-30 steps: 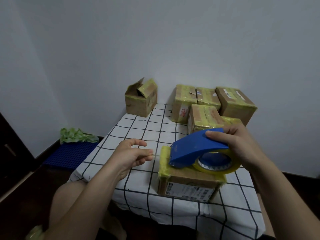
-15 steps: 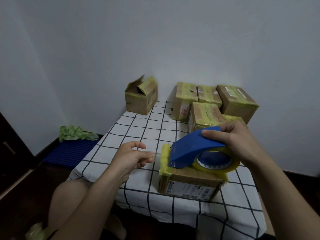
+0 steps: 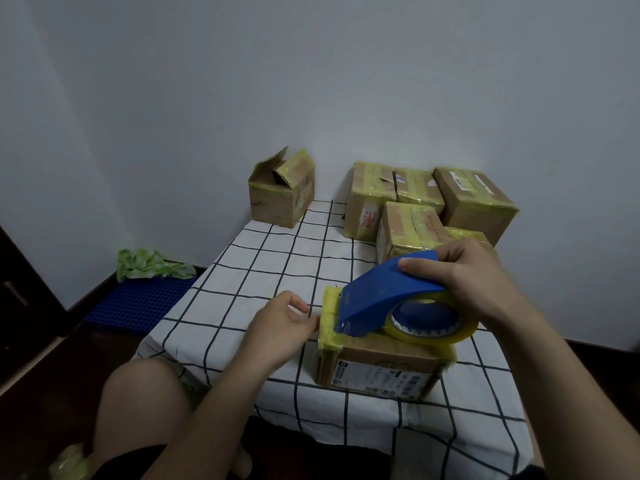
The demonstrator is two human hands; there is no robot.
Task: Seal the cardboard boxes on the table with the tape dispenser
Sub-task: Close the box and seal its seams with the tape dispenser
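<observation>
A small cardboard box [image 3: 377, 370] with yellow tape round its top stands near the table's front edge. On top of it rests the blue tape dispenser [image 3: 384, 292] with its yellowish tape roll [image 3: 436, 332]. My right hand [image 3: 474, 278] grips the dispenser's blue cover from above. My left hand [image 3: 280, 322] is at the box's left side, fingertips touching the taped edge. An unsealed box [image 3: 282, 194] with raised flaps stands at the back left of the table.
Several taped boxes [image 3: 433, 206] are stacked at the back right against the wall. The table carries a white cloth with a black grid [image 3: 263, 271]. A blue mat [image 3: 138, 301] with a green cloth [image 3: 149, 265] lies on the floor to the left.
My left hand has moved right from beside the box until its fingertips touch the box's left edge. The dispenser has stayed on the box in my right hand.
</observation>
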